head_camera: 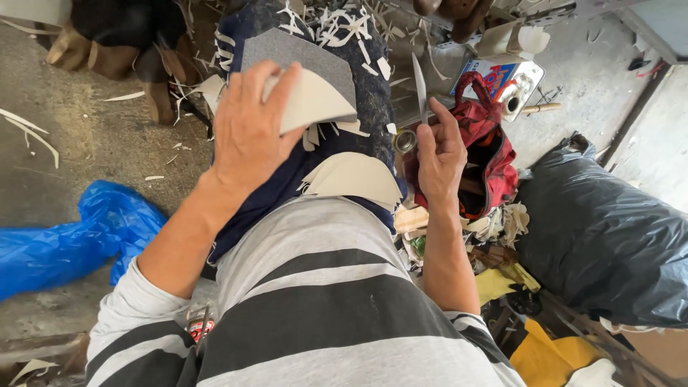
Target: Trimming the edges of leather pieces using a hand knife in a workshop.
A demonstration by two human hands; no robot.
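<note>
A: Item one, what is the left hand [247, 132] holding?

B: It is gripping a stiff, cream-coloured, fan-shaped cut piece with a grey face [309, 75], fingers curling over its near edge. The piece is lying flat over the dark navy cloth on the lap [373, 93], its curved edge pointing to the right, its long axis running left to right and slightly away.

A: Item two, the right hand [438, 154]?

B: It is closing on a pair of steel scissors with a round metal ring handle [416, 107]. The blades are standing nearly upright, tip pointing away from the person, long axis running almost vertically in the view. I cannot tell how far the blades are parted.

A: Loose stock?

B: A stack of cream-coloured curved offcuts [355, 179] is lying on the lap, just below the held piece. Thin white trimmings [344, 25] are scattering over the cloth beyond.

A: Surroundings?

B: A red fabric bag with a looped handle [487, 150] is sitting just right of the scissors; a glossy black plastic sack [609, 244] farther right; a crumpled blue plastic sheet [64, 240] on the concrete floor [86, 143] at left.
</note>
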